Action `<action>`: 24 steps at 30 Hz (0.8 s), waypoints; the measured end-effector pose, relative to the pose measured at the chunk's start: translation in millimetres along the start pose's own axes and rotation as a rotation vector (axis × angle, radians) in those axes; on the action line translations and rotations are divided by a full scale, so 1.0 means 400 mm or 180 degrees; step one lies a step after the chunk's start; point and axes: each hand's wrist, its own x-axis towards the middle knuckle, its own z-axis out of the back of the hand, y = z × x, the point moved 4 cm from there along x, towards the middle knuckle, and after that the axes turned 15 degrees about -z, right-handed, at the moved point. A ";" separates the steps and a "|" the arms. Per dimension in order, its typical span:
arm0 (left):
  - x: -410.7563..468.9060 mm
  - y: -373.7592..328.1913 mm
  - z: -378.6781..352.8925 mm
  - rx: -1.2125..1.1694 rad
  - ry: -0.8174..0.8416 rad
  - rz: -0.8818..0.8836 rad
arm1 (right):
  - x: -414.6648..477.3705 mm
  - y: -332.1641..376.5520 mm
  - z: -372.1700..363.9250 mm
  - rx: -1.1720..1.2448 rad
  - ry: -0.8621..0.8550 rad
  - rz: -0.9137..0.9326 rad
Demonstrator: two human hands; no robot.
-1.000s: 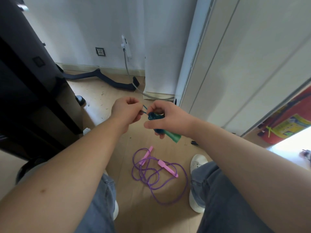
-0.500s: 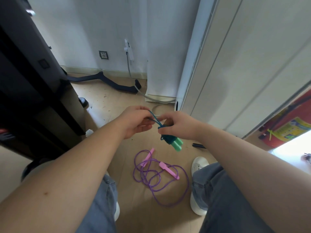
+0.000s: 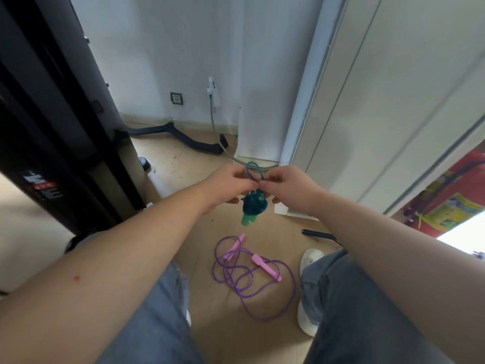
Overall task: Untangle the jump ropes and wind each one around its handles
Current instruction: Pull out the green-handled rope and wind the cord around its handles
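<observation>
Head view shows the left hand and right hand pinching a loop of the blue-green jump rope. Its wound bundle with green handles hangs below them. On the wooden floor between two legs lies the purple jump rope with pink handles, loose and tangled.
</observation>
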 end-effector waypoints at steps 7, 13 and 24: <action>-0.081 -0.048 -0.010 -0.0173 -0.0466 -0.0302 | -0.090 0.039 0.020 0.0106 -0.0464 0.0095; -0.152 -0.111 0.015 0.0050 -0.0543 -0.0530 | -0.152 0.090 0.055 0.0149 -0.0732 0.0326; -0.108 -0.135 0.057 -0.0231 -0.0923 -0.0383 | -0.112 0.112 0.061 0.0599 -0.0982 0.0569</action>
